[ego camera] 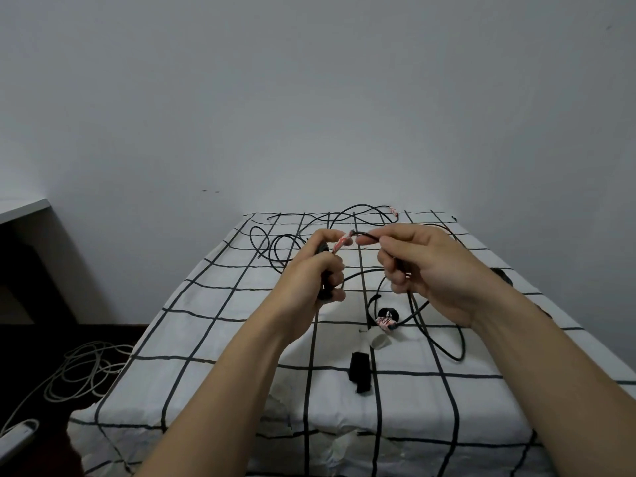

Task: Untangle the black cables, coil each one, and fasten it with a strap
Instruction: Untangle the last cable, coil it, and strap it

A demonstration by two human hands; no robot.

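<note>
Both hands are raised above a table covered in a white cloth with a black grid [213,339]. My left hand [316,270] grips a bunch of black cable and pinches a red-and-white tagged cable end [342,243]. My right hand [423,270] pinches the same black cable [370,235] just beside that tag, and the cable hangs below it in a loop [444,346]. More tangled black cables [347,215] lie at the far end of the table. A black strap [360,371] lies on the cloth near me.
A second tagged cable end [385,321] and a small white piece [378,339] lie under my right hand. Another tag [393,211] sits at the far edge. White cables [86,370] are coiled on the dark floor at left. A white shelf edge [20,210] juts in at left.
</note>
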